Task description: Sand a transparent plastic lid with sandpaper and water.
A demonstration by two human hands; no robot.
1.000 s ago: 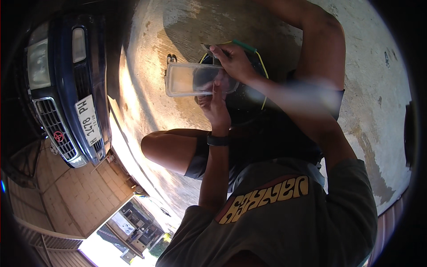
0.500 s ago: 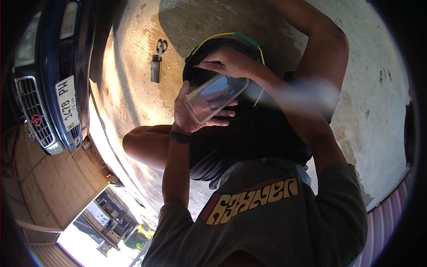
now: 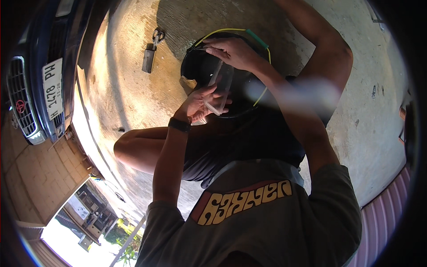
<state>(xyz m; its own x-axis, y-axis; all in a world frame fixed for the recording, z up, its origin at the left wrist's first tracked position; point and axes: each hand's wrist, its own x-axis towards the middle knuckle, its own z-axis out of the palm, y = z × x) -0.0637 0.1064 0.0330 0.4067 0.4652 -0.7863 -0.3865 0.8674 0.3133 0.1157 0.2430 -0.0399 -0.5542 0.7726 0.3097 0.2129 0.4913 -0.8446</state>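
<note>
My clear plastic case [image 3: 226, 82] over a black bucket [image 3: 192, 60]; 12 o'clock points away from my body. The case lies at 2 o'clock from my left hand [image 3: 198, 105] and at 7 o'clock from my right hand [image 3: 234, 52]; it is tilted nearly edge-on, its long axis running roughly from 12:30 to 6:30. The left hand is the nearer: it holds the lower end loosely, thumb to one side, fingers spread behind, its wrist at 7 o'clock. The right hand comes in from 4 o'clock, back upward, fingers pointing to about 9:30, just beyond the upper end; whether it pinches anything I cannot tell. Scissors [image 3: 158, 35] lie on the concrete floor [image 3: 131, 26] at the bucket's 10 o'clock.
</note>
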